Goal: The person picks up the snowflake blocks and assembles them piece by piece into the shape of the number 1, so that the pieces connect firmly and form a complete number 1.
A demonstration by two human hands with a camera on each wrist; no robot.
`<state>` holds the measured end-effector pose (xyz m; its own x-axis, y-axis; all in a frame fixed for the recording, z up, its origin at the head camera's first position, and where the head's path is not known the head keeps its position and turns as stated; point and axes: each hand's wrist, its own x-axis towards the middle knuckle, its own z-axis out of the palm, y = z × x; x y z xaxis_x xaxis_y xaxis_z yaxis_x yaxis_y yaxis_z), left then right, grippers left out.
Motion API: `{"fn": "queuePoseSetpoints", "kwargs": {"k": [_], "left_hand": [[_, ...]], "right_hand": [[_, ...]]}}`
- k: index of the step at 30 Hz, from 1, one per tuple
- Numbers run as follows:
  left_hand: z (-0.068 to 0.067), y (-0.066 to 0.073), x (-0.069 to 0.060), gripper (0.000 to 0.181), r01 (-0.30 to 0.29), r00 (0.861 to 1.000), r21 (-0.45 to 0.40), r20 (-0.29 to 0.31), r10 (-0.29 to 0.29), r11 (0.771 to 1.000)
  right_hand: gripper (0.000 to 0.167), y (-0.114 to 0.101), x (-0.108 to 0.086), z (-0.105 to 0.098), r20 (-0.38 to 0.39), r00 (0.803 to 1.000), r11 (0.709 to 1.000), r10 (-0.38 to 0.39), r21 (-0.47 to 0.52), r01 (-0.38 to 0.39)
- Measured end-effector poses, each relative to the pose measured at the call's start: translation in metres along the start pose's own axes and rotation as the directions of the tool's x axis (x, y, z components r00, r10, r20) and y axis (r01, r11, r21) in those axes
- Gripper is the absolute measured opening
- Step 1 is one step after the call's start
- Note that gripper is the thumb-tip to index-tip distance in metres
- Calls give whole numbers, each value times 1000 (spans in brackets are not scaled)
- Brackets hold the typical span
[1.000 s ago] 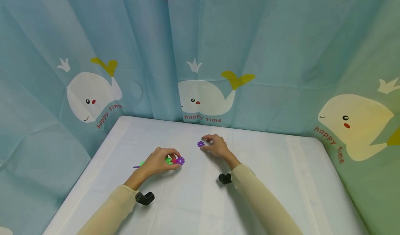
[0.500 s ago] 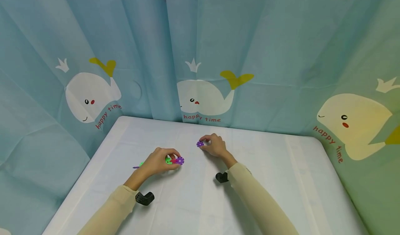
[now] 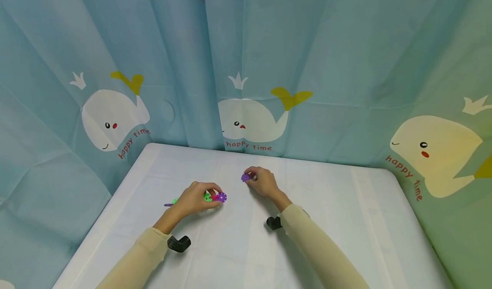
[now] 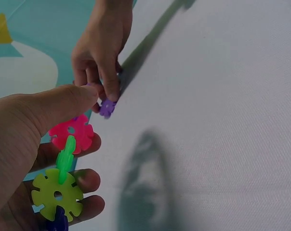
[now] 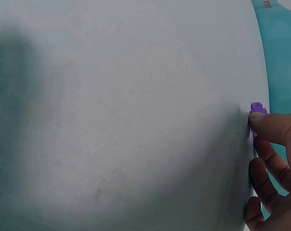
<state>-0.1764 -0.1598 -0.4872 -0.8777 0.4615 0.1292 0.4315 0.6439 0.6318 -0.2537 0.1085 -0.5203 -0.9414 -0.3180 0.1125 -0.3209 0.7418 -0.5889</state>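
My left hand (image 3: 197, 199) holds a chain of notched plastic discs, its thumb over the purple end (image 3: 221, 197). The left wrist view shows a pink disc (image 4: 72, 134), a bright green one (image 4: 65, 160) seen edge-on, a yellow-green one (image 4: 58, 195) and a dark blue-purple one at the lower edge. The chain's far end (image 3: 168, 204) sticks out behind the hand. Farther off to the right, my right hand (image 3: 265, 182) pinches a single purple notched disc (image 3: 245, 178) between thumb and fingers, apart from the chain. The fingers hide part of this disc.
Both hands are over a white-covered table (image 3: 326, 220). A blue curtain (image 3: 338, 66) with printed whales stands along its back and sides. Black devices (image 3: 179, 244) sit at both wrists, below the light sleeves (image 3: 323, 246).
The purple disc in my right hand has turned, from nearly face-on to tilted, and the fingers have closed further over it. My right hand has shifted slightly left. The left hand stays nearly still.
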Motion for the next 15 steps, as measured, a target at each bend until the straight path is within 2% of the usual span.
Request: {"fn": "queuePoseSetpoints", "kwargs": {"k": [7,15], "left_hand": [[1,1,0,26,8,1000,-6,2,-8,1000],[-1,4,2,27,26,1000,8,4,-26,1000]], "right_hand": [[25,-1,0,-1,4,1000,1000,-1,7,1],[26,1,-1,-2,5,1000,997,-18,81,18]]}}
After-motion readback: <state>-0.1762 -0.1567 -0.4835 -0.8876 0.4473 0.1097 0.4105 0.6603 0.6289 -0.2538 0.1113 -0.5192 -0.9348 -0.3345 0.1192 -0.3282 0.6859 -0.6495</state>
